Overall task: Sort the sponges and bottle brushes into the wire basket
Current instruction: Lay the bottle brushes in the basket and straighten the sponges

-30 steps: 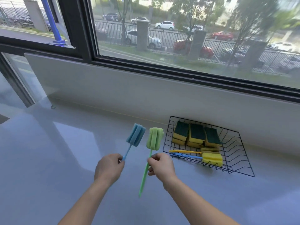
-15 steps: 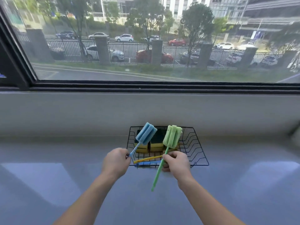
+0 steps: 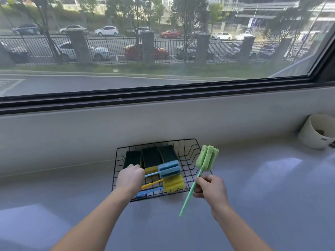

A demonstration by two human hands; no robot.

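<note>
A black wire basket [image 3: 188,147] stands on the sill against the wall. Inside it stand three yellow sponges with dark green tops [image 3: 151,159]. A yellow-headed brush [image 3: 173,184] and a blue handle [image 3: 150,192] lie along its front. My left hand [image 3: 129,179] is over the basket and grips the handle of a blue bottle brush [image 3: 169,171], whose head lies sideways above the yellow one. My right hand [image 3: 211,190] is just right of the basket and holds a green bottle brush [image 3: 207,160] by its handle, head up and tilted right.
A white cup [image 3: 315,131] stands at the far right against the wall. The grey glossy sill [image 3: 253,187] stretches left and right of the basket. A low white wall and a large window run behind it.
My left hand has lowered the blue brush into the basket, turning its head sideways. My right hand with the green brush has shifted to the basket's right side.
</note>
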